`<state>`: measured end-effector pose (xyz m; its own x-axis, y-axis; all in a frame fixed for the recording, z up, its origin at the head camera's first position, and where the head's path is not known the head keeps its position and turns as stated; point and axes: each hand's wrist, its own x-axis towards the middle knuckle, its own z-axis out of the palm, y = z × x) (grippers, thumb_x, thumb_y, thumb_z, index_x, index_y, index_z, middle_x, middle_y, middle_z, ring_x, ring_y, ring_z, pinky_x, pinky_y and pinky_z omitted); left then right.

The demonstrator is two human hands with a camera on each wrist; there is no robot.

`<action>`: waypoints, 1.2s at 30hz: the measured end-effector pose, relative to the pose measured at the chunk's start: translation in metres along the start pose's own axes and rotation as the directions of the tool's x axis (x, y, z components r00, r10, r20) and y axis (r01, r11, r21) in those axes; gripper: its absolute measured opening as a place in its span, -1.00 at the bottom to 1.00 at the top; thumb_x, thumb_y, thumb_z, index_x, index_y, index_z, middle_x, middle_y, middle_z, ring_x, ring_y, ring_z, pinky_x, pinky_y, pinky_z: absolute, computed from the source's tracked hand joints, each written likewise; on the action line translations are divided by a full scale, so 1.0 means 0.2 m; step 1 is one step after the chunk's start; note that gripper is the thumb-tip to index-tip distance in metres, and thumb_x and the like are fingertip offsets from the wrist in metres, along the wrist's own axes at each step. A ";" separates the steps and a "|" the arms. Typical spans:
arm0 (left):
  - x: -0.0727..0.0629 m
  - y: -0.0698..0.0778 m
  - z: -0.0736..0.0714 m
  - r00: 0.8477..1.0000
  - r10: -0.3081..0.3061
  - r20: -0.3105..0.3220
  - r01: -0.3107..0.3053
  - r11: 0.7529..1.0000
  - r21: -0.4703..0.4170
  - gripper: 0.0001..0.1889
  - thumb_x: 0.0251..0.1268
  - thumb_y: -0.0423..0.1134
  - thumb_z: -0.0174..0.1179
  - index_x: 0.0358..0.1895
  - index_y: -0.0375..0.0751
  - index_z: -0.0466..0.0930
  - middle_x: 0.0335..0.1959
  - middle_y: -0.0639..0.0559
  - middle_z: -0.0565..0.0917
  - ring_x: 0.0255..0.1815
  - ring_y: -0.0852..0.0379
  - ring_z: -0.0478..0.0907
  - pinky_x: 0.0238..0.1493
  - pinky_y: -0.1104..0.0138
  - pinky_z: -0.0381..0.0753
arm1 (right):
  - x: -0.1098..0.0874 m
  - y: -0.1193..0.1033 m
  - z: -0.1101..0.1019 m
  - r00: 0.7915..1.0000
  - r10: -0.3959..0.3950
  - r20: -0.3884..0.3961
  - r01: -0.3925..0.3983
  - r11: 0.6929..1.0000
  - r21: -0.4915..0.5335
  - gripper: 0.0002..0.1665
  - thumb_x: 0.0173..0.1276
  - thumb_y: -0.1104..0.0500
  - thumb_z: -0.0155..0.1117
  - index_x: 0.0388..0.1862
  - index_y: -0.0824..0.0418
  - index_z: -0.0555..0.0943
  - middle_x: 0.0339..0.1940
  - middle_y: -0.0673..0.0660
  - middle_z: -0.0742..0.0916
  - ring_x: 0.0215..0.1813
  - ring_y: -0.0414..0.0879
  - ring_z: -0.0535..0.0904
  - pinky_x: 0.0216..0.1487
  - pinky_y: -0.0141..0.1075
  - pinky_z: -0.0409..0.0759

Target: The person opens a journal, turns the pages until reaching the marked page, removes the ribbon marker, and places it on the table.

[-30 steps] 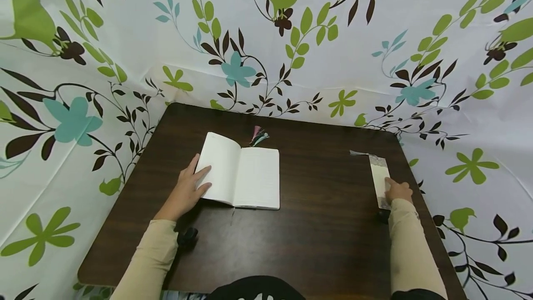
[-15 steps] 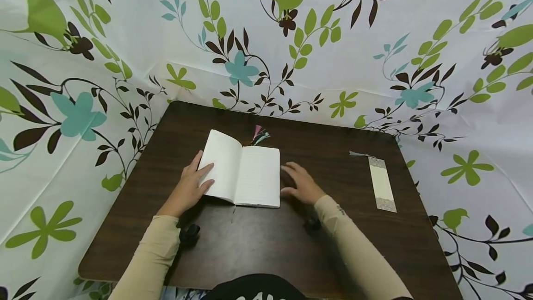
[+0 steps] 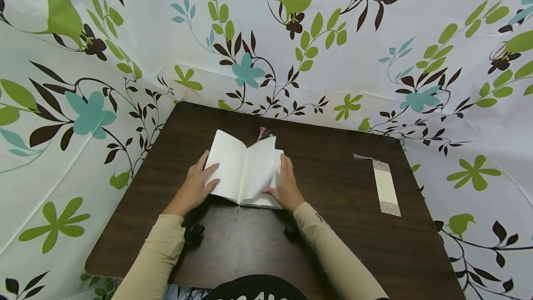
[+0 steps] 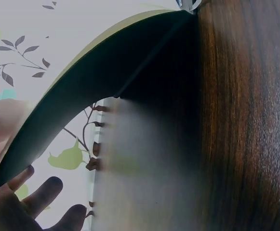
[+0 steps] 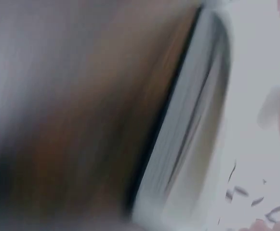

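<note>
An open notebook (image 3: 226, 165) with blank pages lies on the dark table, with a dark cover (image 4: 101, 62) seen from beneath in the left wrist view. My left hand (image 3: 192, 190) holds the left side, thumb over the page and fingers under the cover. At the right edge is my right hand (image 3: 287, 186), its thumb at the lower corner of a lifted page (image 3: 258, 170) that stands bent above the right half. The right wrist view is blurred; the page edges (image 5: 188, 120) show there, but the fingers' contact is mostly hidden.
A pale bookmark (image 3: 386, 186) with a grey tassel lies at the table's right. Tassels (image 3: 262, 133), pink and darker, stick out behind the notebook. A patterned cloth (image 3: 333, 59) surrounds the brown table (image 3: 333, 244) at the back and sides.
My right hand has left the bookmark on the table and moved left to the notebook. One right-hand page has risen. My left hand keeps its hold on the left side.
</note>
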<state>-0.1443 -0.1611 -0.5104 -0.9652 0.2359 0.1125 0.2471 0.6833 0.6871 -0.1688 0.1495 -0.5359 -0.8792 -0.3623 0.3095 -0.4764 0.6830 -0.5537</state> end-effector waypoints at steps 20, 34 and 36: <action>0.05 0.07 0.02 0.998 -0.055 -0.034 0.048 0.982 -0.185 -0.42 0.46 -0.36 0.11 0.42 -0.63 0.23 0.65 -0.31 -0.09 0.57 -0.37 0.02 0.42 -0.24 0.18 | 0.02 -0.15 0.14 0.878 -0.217 0.427 0.165 0.974 0.157 -0.41 0.56 0.14 0.19 0.49 0.26 0.40 0.60 0.18 0.33 0.60 0.05 0.19 0.54 -0.12 0.19; 0.03 0.00 0.01 1.000 0.005 -0.016 -0.008 0.986 -0.168 -0.51 0.47 -0.52 -0.03 0.44 -0.42 0.36 0.65 -0.31 -0.12 0.55 -0.37 0.05 0.31 -0.23 0.28 | -0.04 0.12 -0.09 0.856 0.130 0.501 -0.058 0.986 -0.157 0.11 0.22 -0.08 0.53 0.63 0.17 0.20 0.68 0.17 0.13 0.67 0.14 -0.06 0.47 0.38 -0.02; 0.03 0.00 0.01 1.000 0.006 -0.016 -0.009 0.989 -0.149 -0.56 0.49 -0.50 -0.04 0.38 -0.43 0.44 0.65 -0.30 -0.13 0.52 -0.41 0.08 0.23 -0.23 0.33 | -0.05 0.13 -0.11 0.852 0.132 0.506 -0.068 0.987 -0.143 0.13 0.21 -0.06 0.54 0.64 0.17 0.18 0.68 0.17 0.12 0.67 0.14 -0.07 0.47 0.40 -0.04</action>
<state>-0.1495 -0.1596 -0.5113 -0.9649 0.2288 0.1285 0.2399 0.5708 0.7853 -0.1726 0.1852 -0.5357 -0.8177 -0.5397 -0.2004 -0.4093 0.7898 -0.4569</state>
